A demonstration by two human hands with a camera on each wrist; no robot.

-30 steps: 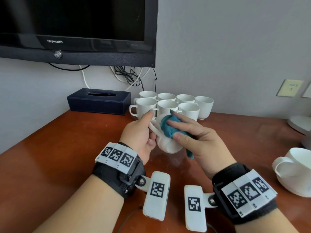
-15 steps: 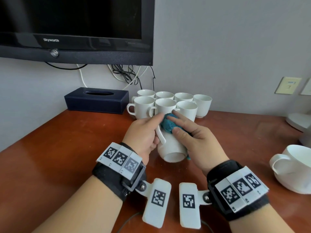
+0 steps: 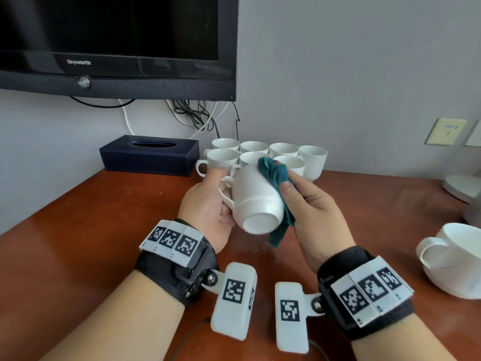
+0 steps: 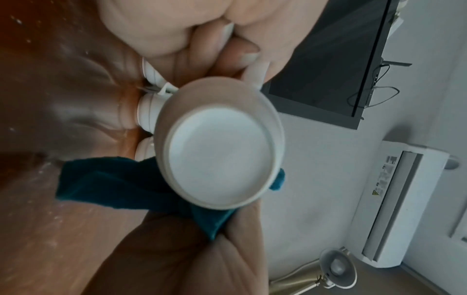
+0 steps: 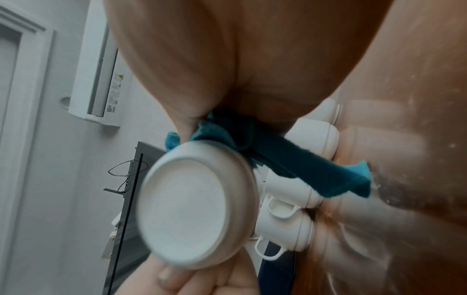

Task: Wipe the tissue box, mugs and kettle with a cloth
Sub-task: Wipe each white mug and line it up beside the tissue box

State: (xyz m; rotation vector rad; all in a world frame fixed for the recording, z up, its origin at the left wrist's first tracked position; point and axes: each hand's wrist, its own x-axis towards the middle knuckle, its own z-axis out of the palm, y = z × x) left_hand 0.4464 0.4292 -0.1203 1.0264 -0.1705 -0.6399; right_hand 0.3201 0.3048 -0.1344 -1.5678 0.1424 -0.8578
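My left hand (image 3: 208, 201) grips a white mug (image 3: 256, 201) by its handle, tipped so its base (image 4: 217, 153) faces me. My right hand (image 3: 309, 204) holds a teal cloth (image 3: 274, 175) pressed against the mug's right side, thumb on top; a tail of cloth (image 5: 316, 175) hangs below. Both are held above the wooden table (image 3: 91, 230). Behind them stand several white mugs (image 3: 223, 158) in a cluster. A dark blue tissue box (image 3: 149, 155) sits left of them against the wall. Another white mug (image 3: 455, 259) stands at the right edge.
A television (image 3: 117, 43) hangs on the wall above the tissue box, with cables (image 3: 197, 115) dangling below it. A round white base (image 3: 460, 186) sits at the far right of the table. A wall socket (image 3: 445, 131) is on the right wall.
The held mug has been tipped and raised so its base now faces me. The cloth has slid from the mug's top to its right side.
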